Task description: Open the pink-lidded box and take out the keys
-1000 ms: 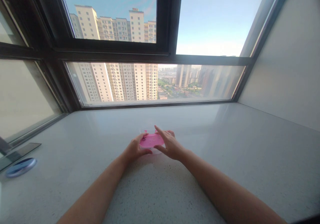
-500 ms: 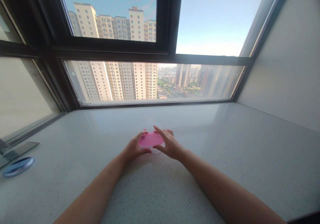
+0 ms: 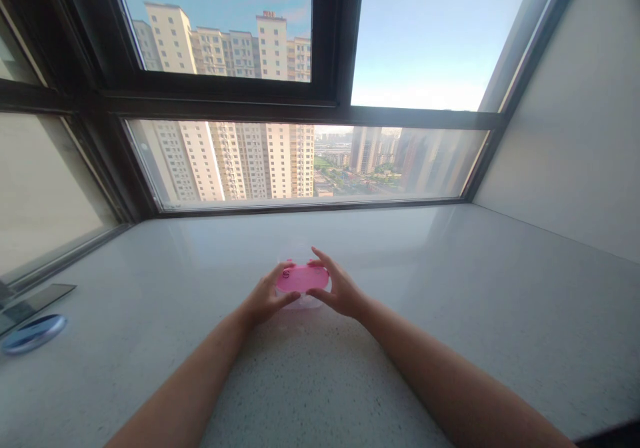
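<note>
A small clear container with a pink lid [image 3: 302, 279] stands on the pale speckled stone sill [image 3: 450, 288], roughly in the middle. My left hand [image 3: 263, 296] cups its left side, thumb on the front edge and fingers at the lid's rim. From the right, my right hand [image 3: 336, 287] clasps it with the thumb on the front edge and the fingers arched over the far rim. Both forearms reach in from the bottom of the view.
A dark-framed window [image 3: 330, 101] runs along the back of the sill, looking onto tower blocks. A round blue disc [image 3: 31, 333] and a flat dark slab [image 3: 35, 299] lie at the far left. A plain wall [image 3: 575, 135] closes the right side.
My right hand has slid from on top of the pink lid to its right edge, uncovering more of the lid. My left hand stays on the left side. The view drifted slightly.
</note>
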`<state>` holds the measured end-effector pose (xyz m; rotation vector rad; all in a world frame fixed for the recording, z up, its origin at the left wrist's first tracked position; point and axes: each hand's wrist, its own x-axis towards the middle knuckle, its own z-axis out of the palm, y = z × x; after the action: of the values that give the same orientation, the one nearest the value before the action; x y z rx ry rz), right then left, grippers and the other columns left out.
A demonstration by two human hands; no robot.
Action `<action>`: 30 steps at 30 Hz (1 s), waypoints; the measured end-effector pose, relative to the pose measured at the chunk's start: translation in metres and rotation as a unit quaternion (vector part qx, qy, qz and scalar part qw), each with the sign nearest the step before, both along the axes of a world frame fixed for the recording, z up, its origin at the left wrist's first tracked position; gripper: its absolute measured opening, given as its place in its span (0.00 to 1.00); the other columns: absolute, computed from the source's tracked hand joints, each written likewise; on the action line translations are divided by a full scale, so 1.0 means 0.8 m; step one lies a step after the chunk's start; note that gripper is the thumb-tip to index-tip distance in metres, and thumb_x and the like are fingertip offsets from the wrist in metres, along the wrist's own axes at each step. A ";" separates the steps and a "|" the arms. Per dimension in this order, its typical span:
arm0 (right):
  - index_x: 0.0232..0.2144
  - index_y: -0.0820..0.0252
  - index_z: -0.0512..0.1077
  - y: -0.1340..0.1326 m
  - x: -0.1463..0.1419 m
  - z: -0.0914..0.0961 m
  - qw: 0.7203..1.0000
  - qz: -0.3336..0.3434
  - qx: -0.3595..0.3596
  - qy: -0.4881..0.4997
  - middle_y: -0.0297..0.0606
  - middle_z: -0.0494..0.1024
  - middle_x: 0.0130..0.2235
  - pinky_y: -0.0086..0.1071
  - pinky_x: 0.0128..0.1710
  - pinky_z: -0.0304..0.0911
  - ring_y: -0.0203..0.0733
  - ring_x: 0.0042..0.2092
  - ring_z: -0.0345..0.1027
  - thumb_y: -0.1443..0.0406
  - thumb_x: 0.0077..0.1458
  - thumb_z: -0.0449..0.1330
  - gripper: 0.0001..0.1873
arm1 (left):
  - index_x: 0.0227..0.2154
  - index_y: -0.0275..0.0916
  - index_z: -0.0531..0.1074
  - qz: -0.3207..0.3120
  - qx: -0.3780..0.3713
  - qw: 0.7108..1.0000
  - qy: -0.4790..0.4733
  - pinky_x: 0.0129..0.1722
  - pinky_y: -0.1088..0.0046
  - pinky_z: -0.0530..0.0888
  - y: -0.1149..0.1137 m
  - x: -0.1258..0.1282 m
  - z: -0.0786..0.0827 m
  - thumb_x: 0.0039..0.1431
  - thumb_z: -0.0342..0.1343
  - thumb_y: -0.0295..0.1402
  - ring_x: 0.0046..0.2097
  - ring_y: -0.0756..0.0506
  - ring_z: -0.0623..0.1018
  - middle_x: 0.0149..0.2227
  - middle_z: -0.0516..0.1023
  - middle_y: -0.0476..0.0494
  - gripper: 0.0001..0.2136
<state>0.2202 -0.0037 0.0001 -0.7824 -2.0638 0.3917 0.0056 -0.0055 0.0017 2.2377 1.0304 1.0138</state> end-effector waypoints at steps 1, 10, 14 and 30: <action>0.60 0.57 0.44 0.001 0.001 -0.001 1.000 -0.001 -0.002 0.004 0.46 0.69 0.47 0.43 0.48 0.56 0.47 0.48 0.62 0.55 0.47 0.60 0.43 | 0.51 0.41 0.60 0.001 -0.005 1.000 -0.003 0.49 0.64 0.65 -0.001 0.000 0.001 0.49 0.55 0.42 0.51 0.40 0.68 0.53 0.66 0.38 0.26; 0.60 0.56 0.44 0.002 0.002 0.002 1.000 -0.009 -0.012 0.019 0.46 0.68 0.48 0.38 0.43 0.60 0.45 0.45 0.64 0.56 0.47 0.60 0.43 | 0.51 0.41 0.60 0.003 -0.046 0.998 -0.033 0.48 0.65 0.64 -0.004 0.002 0.005 0.50 0.54 0.41 0.49 0.41 0.68 0.50 0.66 0.40 0.24; 0.59 0.57 0.44 0.001 0.001 0.002 1.000 -0.012 -0.007 0.023 0.46 0.68 0.48 0.38 0.44 0.59 0.45 0.46 0.63 0.57 0.47 0.60 0.42 | 0.50 0.40 0.61 -0.003 -0.069 0.996 -0.060 0.48 0.65 0.64 -0.003 0.001 0.003 0.50 0.54 0.39 0.49 0.40 0.67 0.51 0.66 0.41 0.23; 0.59 0.55 0.45 0.007 0.000 -0.005 0.999 0.010 -0.015 0.027 0.45 0.66 0.50 0.31 0.33 0.64 0.38 0.40 0.64 0.68 0.51 0.53 0.35 | 0.51 0.38 0.56 -0.039 -0.141 0.985 -0.086 0.35 0.71 0.68 0.010 0.000 -0.012 0.51 0.47 0.36 0.35 0.46 0.71 0.40 0.71 0.45 0.23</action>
<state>0.2202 0.0015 -0.0042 -0.7624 -2.0202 0.4514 0.0057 0.0025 -0.0080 1.9105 0.9385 0.9446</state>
